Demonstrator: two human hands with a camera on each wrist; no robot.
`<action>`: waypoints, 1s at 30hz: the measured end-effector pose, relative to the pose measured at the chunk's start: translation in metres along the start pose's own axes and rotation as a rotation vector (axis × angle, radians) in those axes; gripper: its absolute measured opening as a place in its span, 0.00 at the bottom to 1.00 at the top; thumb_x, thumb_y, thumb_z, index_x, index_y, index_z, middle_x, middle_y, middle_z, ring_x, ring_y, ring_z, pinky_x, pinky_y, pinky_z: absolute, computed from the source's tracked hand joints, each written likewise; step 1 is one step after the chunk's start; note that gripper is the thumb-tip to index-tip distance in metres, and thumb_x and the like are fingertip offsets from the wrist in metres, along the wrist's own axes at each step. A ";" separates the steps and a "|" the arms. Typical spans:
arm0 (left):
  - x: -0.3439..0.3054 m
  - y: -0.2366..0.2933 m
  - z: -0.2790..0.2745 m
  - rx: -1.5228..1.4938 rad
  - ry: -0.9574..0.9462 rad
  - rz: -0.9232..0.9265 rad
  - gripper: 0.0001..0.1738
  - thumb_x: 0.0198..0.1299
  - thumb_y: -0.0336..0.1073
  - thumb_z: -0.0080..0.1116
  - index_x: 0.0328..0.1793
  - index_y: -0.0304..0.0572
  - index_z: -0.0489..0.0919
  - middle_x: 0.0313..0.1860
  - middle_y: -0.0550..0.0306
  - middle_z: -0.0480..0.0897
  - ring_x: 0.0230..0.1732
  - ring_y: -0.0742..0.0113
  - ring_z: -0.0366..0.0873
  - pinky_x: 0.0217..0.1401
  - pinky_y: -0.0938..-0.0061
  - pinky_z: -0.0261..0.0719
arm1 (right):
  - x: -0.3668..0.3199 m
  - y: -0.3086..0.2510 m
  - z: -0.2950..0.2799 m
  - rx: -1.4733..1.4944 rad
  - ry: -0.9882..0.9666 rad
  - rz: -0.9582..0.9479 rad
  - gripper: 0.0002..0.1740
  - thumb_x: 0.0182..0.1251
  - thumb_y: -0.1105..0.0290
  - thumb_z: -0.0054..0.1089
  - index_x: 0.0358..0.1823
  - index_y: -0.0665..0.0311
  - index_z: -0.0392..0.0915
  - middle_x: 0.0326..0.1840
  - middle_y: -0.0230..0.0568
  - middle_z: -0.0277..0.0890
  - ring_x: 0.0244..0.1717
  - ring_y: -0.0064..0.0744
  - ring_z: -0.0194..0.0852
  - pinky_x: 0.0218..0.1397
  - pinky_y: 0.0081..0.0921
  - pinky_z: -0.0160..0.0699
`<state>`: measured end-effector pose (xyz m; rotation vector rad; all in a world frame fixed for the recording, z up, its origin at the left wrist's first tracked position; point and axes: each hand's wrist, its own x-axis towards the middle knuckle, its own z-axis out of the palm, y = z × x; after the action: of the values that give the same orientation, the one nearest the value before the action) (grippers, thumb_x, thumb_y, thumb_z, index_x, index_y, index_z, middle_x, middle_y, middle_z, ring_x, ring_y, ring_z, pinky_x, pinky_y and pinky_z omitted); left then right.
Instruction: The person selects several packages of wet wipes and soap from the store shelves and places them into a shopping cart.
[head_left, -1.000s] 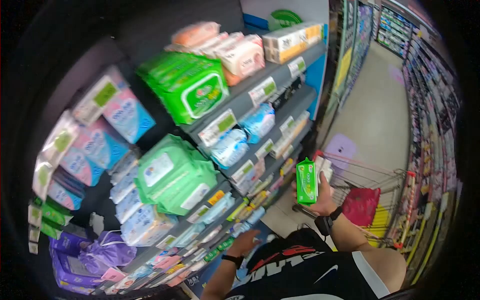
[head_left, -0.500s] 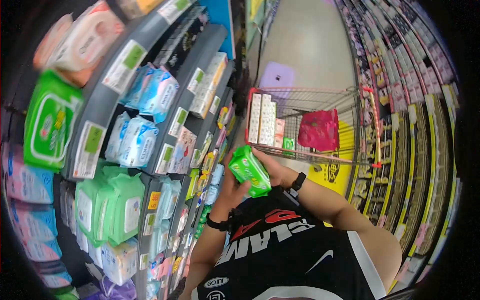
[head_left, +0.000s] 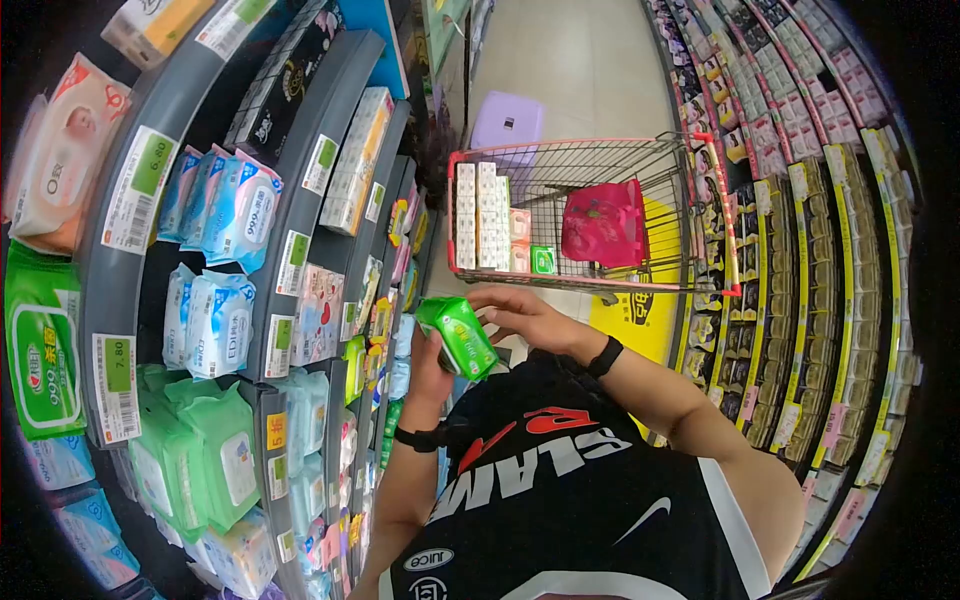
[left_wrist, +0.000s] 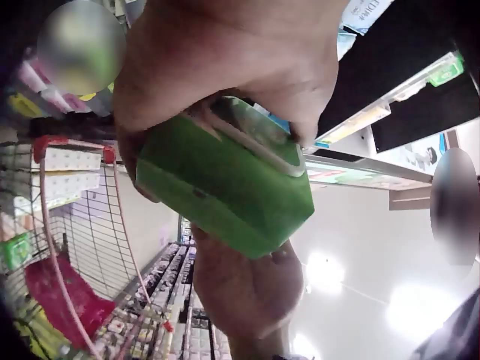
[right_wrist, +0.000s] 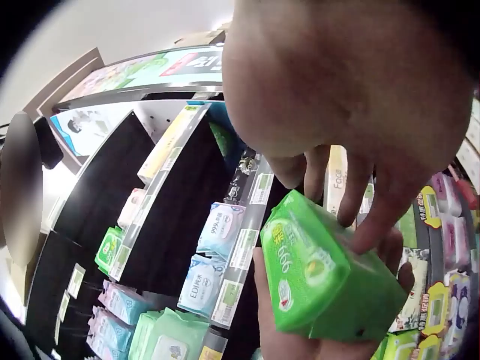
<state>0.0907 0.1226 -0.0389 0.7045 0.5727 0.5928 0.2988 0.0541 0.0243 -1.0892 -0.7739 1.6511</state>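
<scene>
My left hand (head_left: pixel 430 362) holds the green pack (head_left: pixel 458 337) from below. The palm is under it and the fingers are curled up around its side. My right hand (head_left: pixel 525 312) comes from above, and its fingertips (right_wrist: pixel 352 214) are bent over the upper edge and press on it, so both hands are closed on the same pack. The pack is in the air in front of my chest, between the two hands, and tilted, with one end higher toward the shelves.

The pack is soft plastic in bright green, with rounded corners. In the left wrist view I see on its face an oval flap (left_wrist: pixel 259 139) with a pale rim. In the right wrist view there is white and yellow print on the side, but I cannot read it surely.

Close on my left stand the grey shelves (head_left: pixel 300 180) with price tags (head_left: pixel 138 188) and many blue and green packs. The left elbow has little room there. Just beyond the hands stands a wire cart (head_left: pixel 580 143), its near edge close to my right fingers. Inside are white boxes (head_left: pixel 478 215) and a red bag (head_left: pixel 603 222). On the right another wall of shelves (head_left: pixel 800 250) runs along. Between the two sides the floor (head_left: pixel 580 60) goes on past the cart, with a purple stool (head_left: pixel 507 120) on it.
</scene>
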 end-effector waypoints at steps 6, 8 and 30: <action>0.008 -0.014 -0.007 -0.257 -0.079 -0.060 0.49 0.55 0.67 0.71 0.73 0.45 0.66 0.65 0.51 0.77 0.64 0.54 0.79 0.65 0.54 0.82 | 0.006 0.011 -0.003 -0.081 -0.066 -0.176 0.20 0.74 0.72 0.64 0.63 0.64 0.72 0.47 0.33 0.77 0.48 0.23 0.77 0.51 0.26 0.84; 0.007 -0.015 -0.005 -0.266 -0.058 -0.076 0.50 0.54 0.67 0.72 0.73 0.46 0.67 0.63 0.53 0.78 0.63 0.55 0.80 0.63 0.54 0.83 | 0.008 0.018 -0.007 -0.077 -0.057 -0.163 0.17 0.73 0.70 0.66 0.58 0.64 0.73 0.44 0.32 0.76 0.45 0.22 0.77 0.49 0.25 0.83; 0.061 -0.035 0.054 0.041 0.195 -0.102 0.28 0.69 0.42 0.63 0.69 0.37 0.70 0.60 0.54 0.79 0.59 0.63 0.79 0.62 0.66 0.79 | -0.016 0.021 -0.063 -0.276 0.260 -0.066 0.35 0.66 0.56 0.71 0.64 0.69 0.65 0.61 0.57 0.74 0.63 0.47 0.76 0.57 0.39 0.84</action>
<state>0.1792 0.1188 -0.0477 0.6558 0.7996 0.5596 0.3507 0.0313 -0.0142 -1.4237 -0.8713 1.3386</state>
